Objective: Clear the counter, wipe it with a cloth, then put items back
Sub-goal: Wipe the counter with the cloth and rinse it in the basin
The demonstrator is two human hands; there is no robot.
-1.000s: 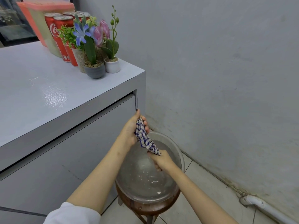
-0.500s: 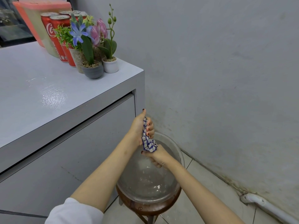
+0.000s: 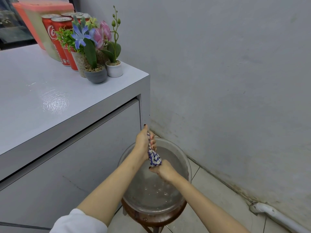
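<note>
While a grey wall (image 3: 227,68) takes up the whole right of the view above a tiled floor (image 3: 212,190), a pale worktop (image 3: 42,78) fills the left, with a flat cabinet front (image 3: 67,165) below it and a wet-looking sheen (image 3: 55,103) on its bare middle. Beside the worktop's corner, low down, a clear round basin (image 3: 188,165) holding water sits on a brown wooden stool (image 3: 156,219), and a white pipe (image 3: 276,214) runs along the foot of the wall to the right. At the far end of the worktop stand a pink-lidded container (image 3: 36,26), red cola cans (image 3: 57,39) just in front of it, and a huddle of small potted plants (image 3: 87,36): a grey pot (image 3: 96,75) and a white pot (image 3: 114,69) nearest the edge (a third pot shows behind them, mostly hidden by leaves). Both bare forearms reach out over the basin, the left with a white sleeve (image 3: 79,222) at the elbow. The left hand (image 3: 143,142) is the higher one, its grip closed round the upper end of the cloth (image 3: 154,157), thumb pointing up; the right hand (image 3: 165,170) is just below, its grip curled round the lower end. The blue-and-white checked cloth is bunched into a short twisted rope between the two hands, above the water and off the worktop.
</note>
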